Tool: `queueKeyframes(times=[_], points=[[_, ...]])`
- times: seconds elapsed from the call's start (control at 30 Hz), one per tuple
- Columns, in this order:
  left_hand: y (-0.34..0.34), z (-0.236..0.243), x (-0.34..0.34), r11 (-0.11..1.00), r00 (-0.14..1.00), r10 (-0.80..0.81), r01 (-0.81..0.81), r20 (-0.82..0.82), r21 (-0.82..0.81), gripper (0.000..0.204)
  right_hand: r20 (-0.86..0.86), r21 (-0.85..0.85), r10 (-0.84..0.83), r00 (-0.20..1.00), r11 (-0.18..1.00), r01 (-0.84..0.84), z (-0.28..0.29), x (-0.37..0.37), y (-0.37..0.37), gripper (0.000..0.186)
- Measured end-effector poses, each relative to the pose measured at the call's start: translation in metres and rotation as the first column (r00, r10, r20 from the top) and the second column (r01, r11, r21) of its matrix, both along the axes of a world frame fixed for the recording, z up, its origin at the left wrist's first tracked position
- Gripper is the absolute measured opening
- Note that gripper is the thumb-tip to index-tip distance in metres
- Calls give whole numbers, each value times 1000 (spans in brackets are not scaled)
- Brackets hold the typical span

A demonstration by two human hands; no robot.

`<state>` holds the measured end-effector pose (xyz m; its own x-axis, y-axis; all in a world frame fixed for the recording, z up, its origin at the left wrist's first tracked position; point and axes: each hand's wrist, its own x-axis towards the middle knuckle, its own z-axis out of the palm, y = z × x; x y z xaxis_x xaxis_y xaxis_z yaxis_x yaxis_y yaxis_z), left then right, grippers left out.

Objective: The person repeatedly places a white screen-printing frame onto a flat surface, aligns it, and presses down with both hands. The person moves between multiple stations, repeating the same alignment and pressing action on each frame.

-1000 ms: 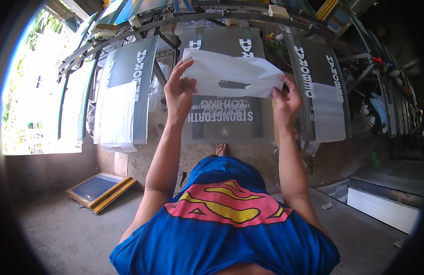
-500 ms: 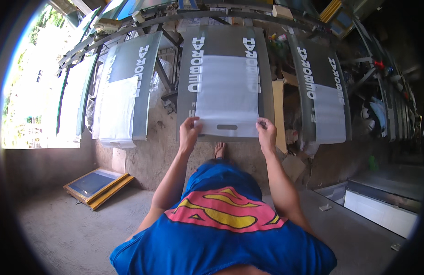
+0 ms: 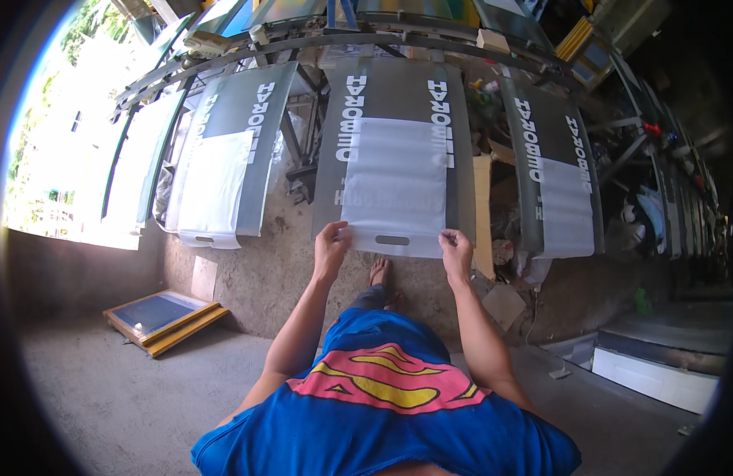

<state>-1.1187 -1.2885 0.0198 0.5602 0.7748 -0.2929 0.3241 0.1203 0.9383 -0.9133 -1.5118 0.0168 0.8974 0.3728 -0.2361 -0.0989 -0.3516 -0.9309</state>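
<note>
A white plastic bag (image 3: 394, 178) with an oval handle slot lies on the middle dark board (image 3: 459, 186), which bears white block lettering. My left hand (image 3: 331, 246) pinches the bag's near left corner, fingers closed. At the near right corner, my right hand (image 3: 456, 250) grips it between thumb and fingers. The bag's near edge stretches between both hands, by the board's near end. Pale lettering shows faintly through the plastic. Similar bags lie on the boards to either side: the left bag (image 3: 212, 182) on the left board (image 3: 267, 151), the right bag (image 3: 569, 206) on the right board (image 3: 577, 151).
Behind the boards runs a long curved-looking metal rail (image 3: 382, 38). An open cardboard box (image 3: 483, 214) stands between the middle and right boards. Wood-framed screens (image 3: 164, 317) lean low at the left. A white panel (image 3: 652, 381) lies at the lower right.
Both hands and the bag have come slightly nearer to me along the board. Lettering under the bag shows through more. The whole view has also shifted a little.
</note>
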Motion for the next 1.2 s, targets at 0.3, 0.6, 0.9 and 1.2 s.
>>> queueKeyframes(times=[0.3,0.6,0.9,1.2], points=[[-5,-1,-2,994,993,69,-59,100,-92,35,18,6,23,1000,1000,-24,-3,-1,-2,16],[-17,-13,5,962,958,259,-244,127,-123,30,43,26,10,999,1000,-11,-5,-4,-5,17],[-29,-1,8,898,902,431,-427,14,-104,40,82,31,-48,995,998,45,-12,-7,-10,13],[-32,-21,-3,894,906,422,-411,29,-180,40,-32,-25,-66,997,998,65,-3,-15,-20,14]])
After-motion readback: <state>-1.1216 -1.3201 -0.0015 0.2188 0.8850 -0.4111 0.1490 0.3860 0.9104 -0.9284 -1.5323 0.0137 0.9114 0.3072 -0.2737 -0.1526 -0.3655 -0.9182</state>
